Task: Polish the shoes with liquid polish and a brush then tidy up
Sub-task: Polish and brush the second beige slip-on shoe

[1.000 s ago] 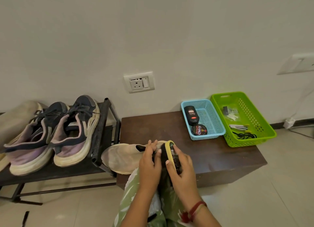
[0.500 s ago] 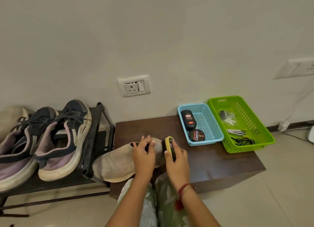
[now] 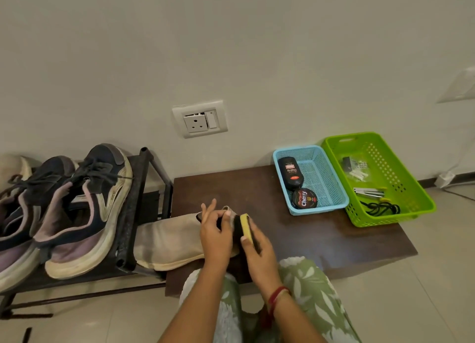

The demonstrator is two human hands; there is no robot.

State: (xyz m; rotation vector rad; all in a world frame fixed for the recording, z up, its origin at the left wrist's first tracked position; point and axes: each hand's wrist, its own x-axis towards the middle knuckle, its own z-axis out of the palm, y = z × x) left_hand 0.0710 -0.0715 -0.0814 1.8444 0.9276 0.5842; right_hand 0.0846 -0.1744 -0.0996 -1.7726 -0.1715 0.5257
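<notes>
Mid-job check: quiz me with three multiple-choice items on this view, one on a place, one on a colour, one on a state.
1. Where is the polish bottle? A) blue basket B) green basket C) rack
2. What colour is the brush's back? A) red B) yellow C) white
3. What is the right hand doing? A) lying open B) holding a cloth C) gripping the brush
Answers: 1 A, the bottle lies inside it. 2 B, a yellow strip shows. 3 C, its fingers curl round the brush by the shoe.
</notes>
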